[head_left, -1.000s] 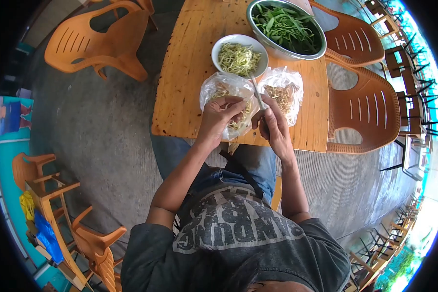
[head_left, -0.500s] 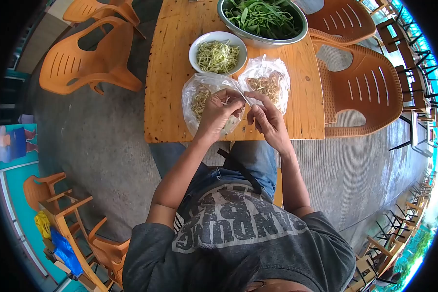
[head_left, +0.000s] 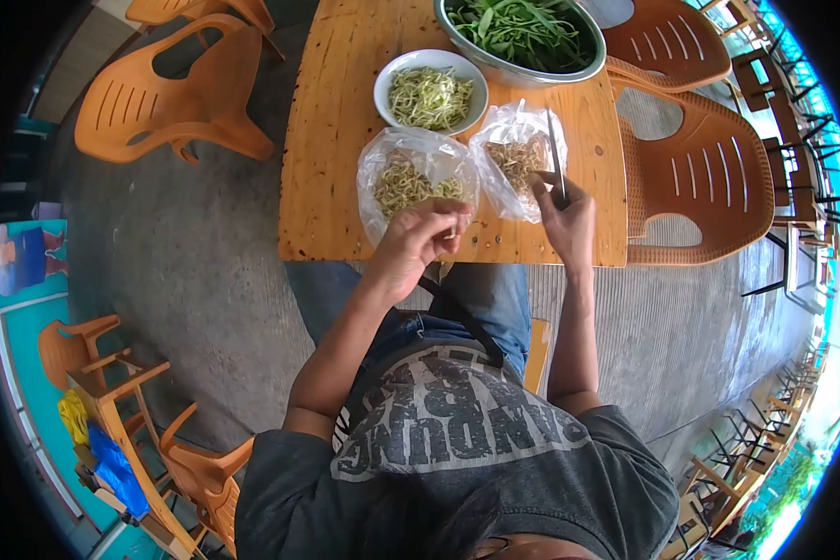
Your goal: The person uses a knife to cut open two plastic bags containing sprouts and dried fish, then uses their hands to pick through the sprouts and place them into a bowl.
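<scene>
My right hand grips a knife by its dark handle, blade pointing away from me over the right-hand bag. My left hand is closed in a pinch at the near edge of the left bag. A small pale bit, which looks like a bean sprout, shows at its fingertips. Untrimmed-looking bean sprouts fill the open clear plastic bag on the left. Brownish, thin scraps lie in the second plastic bag. Behind them, a white bowl contains pale sprouts.
A large metal basin of green leaves stands at the table's far end. The wooden table ends just before my lap. Orange plastic chairs stand to the left, and woven-look brown chairs adjoin the right side.
My hands, close together over the bags before, have separated. The right moved right with the knife, its blade now clearly visible. The left came slightly nearer to me, still pinched.
</scene>
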`<state>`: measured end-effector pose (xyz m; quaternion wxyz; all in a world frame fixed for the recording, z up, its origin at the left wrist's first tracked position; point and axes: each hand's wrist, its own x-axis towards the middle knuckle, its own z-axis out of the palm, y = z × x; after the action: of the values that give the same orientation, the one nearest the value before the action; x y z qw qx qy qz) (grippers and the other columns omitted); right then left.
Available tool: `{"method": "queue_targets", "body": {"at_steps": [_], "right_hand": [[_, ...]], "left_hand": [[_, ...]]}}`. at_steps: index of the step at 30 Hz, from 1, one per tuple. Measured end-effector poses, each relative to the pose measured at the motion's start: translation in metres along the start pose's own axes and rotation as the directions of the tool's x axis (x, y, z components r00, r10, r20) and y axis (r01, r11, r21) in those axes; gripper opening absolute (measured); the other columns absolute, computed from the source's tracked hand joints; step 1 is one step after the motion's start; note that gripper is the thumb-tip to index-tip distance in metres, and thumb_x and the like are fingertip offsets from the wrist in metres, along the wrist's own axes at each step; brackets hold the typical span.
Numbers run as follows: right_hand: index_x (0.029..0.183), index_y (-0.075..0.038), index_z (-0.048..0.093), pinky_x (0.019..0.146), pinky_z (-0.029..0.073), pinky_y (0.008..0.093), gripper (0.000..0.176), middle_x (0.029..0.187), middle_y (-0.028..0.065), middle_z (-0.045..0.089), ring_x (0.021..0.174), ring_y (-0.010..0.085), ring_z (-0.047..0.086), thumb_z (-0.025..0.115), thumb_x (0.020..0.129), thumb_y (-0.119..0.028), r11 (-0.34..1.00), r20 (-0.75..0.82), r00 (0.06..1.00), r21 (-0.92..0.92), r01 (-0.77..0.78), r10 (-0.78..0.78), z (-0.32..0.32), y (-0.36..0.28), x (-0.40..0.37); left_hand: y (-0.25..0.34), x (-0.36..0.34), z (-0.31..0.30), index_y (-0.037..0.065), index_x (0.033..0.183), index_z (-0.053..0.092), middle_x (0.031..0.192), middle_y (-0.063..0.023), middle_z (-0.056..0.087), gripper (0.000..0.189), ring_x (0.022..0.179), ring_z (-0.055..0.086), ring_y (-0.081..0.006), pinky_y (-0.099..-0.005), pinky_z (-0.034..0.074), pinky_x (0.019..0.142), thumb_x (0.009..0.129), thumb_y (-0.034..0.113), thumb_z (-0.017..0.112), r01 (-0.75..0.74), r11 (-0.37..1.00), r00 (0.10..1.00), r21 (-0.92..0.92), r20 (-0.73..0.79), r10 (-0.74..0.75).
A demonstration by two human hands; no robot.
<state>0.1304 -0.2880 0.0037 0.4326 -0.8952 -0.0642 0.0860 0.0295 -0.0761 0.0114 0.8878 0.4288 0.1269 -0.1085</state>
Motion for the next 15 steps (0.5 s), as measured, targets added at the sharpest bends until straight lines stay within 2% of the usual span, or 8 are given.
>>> {"method": "queue_targets", "body": {"at_steps": [2,3,6,8,10,12,14,15], "right_hand": [[0.103,-0.003,0.065,0.048,0.038,0.0302,0.024,0.058,0.0036,0.055,0.049,0.0095,0.048,0.068,0.083,-0.015,0.966,-0.172,0.975,-0.238,0.1,-0.143,0.005,0.013,0.01],[0.097,-0.003,0.066,0.048,0.039,0.0294,0.019,0.059,0.0046,0.056,0.048,0.011,0.048,0.066,0.081,-0.012,0.975,-0.213,0.958,-0.152,0.163,-0.193,0.008,0.011,0.012],[0.099,-0.004,0.066,0.048,0.039,0.0275,0.02,0.061,0.004,0.058,0.049,0.0087,0.048,0.065,0.08,-0.011,0.977,-0.261,0.942,-0.068,0.2,-0.211,0.015,-0.004,0.012],[0.095,-0.003,0.068,0.049,0.038,0.0245,0.018,0.064,0.0036,0.06,0.051,0.007,0.048,0.067,0.08,-0.012,0.978,-0.153,0.977,0.119,0.17,-0.151,0.023,-0.025,0.006],[0.092,-0.002,0.069,0.051,0.042,0.0257,0.017,0.066,0.0077,0.063,0.053,0.0118,0.055,0.069,0.08,-0.014,0.961,-0.025,0.967,0.113,0.254,-0.253,0.04,-0.052,-0.003],[0.092,-0.002,0.068,0.055,0.047,0.0303,0.02,0.07,0.0132,0.065,0.058,0.0217,0.062,0.071,0.078,-0.016,0.926,0.088,0.922,0.058,0.374,-0.378,0.065,-0.066,-0.006],[0.091,-0.002,0.068,0.061,0.05,0.0361,0.024,0.075,0.0171,0.066,0.066,0.0304,0.065,0.072,0.077,-0.021,0.91,0.177,0.903,-0.071,0.408,-0.391,0.086,-0.072,-0.002],[0.091,-0.002,0.068,0.064,0.051,0.0398,0.025,0.076,0.0173,0.066,0.069,0.0335,0.065,0.069,0.077,-0.023,0.881,0.192,0.887,-0.149,0.448,-0.419,0.095,-0.073,0.002]], "left_hand": [[0.001,-0.014,-0.019,0.003,0.096,0.059,0.082,-0.0054,0.058,0.018,0.071,0.052,-0.0121,-0.0267,0.045,0.07,0.089,0.016,0.047,-0.034,0.984,0.999,-0.175,-0.044,0.027],[0.002,-0.02,-0.028,0.005,0.093,0.056,0.082,-0.0066,0.058,0.016,0.07,0.052,-0.0142,-0.0284,0.046,0.069,0.089,0.016,0.046,-0.041,0.963,0.997,-0.266,-0.075,0.022],[0.009,-0.035,-0.057,0.005,0.088,0.052,0.08,-0.0054,0.055,0.016,0.069,0.05,-0.0137,-0.0278,0.043,0.065,0.091,0.019,0.045,-0.125,0.918,0.985,-0.376,-0.158,0.069],[0.008,-0.041,-0.075,0.005,0.09,0.052,0.076,-0.0018,0.05,0.018,0.066,0.045,-0.0109,-0.0251,0.04,0.06,0.094,0.021,0.044,-0.171,0.908,0.974,-0.382,-0.202,0.099],[0.007,-0.044,-0.083,0.005,0.092,0.052,0.075,-0.0001,0.048,0.019,0.065,0.044,-0.0093,-0.0235,0.038,0.058,0.095,0.021,0.044,-0.212,0.916,0.954,-0.34,-0.274,0.119],[0.004,-0.044,-0.081,0.001,0.101,0.056,0.073,0.0017,0.046,0.022,0.064,0.042,-0.0077,-0.022,0.036,0.057,0.095,0.02,0.047,-0.207,0.925,0.944,-0.32,-0.315,0.103],[0.0,-0.044,-0.076,-0.001,0.104,0.06,0.072,0.0021,0.048,0.024,0.064,0.043,-0.0075,-0.0222,0.036,0.057,0.094,0.018,0.049,-0.212,0.928,0.936,-0.307,-0.338,0.102],[-0.002,-0.045,-0.072,-0.002,0.11,0.06,0.073,0.0033,0.05,0.027,0.064,0.044,-0.0054,-0.0203,0.037,0.058,0.093,0.016,0.053,-0.2,0.939,0.936,-0.281,-0.338,0.098]]}}
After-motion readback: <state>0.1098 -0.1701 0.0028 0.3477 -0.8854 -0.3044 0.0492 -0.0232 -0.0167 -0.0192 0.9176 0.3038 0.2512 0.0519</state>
